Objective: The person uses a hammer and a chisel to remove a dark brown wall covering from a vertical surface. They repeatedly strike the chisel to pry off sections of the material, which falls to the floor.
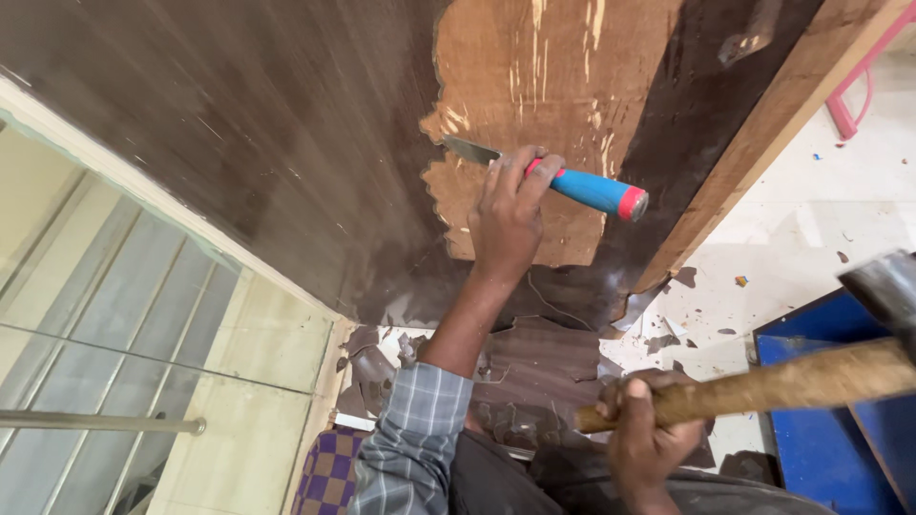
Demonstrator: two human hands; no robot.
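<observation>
Chisel [553, 178]: blue handle with pink ends, steel blade laid low against the wooden panel [239, 124]; the tip sits at the ragged edge where the dark veneer [286, 114] meets bare pale wood [534, 67].
Left hand [506, 215]: grip closed round the front of the chisel handle, just behind the blade, arm in a checked sleeve [420, 429] reaching up to it.
Hammer [792, 377]: wooden handle running out to the right, dark metal head at the frame's right edge, well apart from the chisel's pink butt end.
Right hand [644, 429]: grip wrapped tight round the near end of the hammer handle, held low and back.
Step in hand: judged from the pose, the blade is set under the veneer's edge and the hammer is drawn back between blows; a large patch is already stripped, much dark skin is left.
Next move calls for: a square blow on the butt end, with the blade kept shallow so that it lifts veneer and does not dig into the wood.
Around: torn veneer scraps [534, 381] lie below the panel, chips on the pale floor [811, 219], a blue box [811, 448] at the right, a glass pane with a metal bar [105, 420] at the left.
</observation>
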